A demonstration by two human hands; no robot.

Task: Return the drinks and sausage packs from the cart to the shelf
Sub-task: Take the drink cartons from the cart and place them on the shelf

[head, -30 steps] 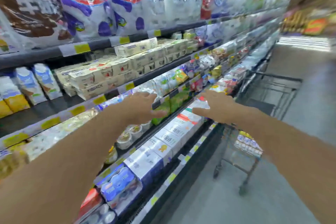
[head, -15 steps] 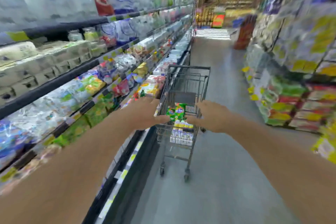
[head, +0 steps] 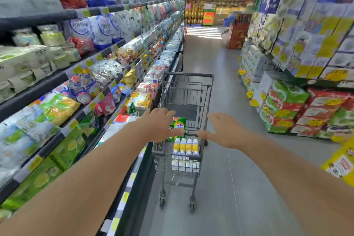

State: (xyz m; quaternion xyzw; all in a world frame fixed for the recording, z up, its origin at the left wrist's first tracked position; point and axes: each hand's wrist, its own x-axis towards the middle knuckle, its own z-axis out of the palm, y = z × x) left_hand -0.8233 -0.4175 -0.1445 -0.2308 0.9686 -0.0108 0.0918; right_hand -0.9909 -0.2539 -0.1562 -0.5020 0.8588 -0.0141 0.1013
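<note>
since half a second ago your view has settled on the cart (head: 188,90), which now sits larger in frame, and both arms reach further toward it. the writing on the packs is too blurred to read. your left hand (head: 160,127) hovers over the green pack (head: 178,125), fingers spread and empty. your right hand (head: 223,131) is also spread wide, holding nothing. the yellow-and-white drink bottles (head: 186,146) stand in the cart's basket, beside the chilled shelf (head: 107,90).
</note>
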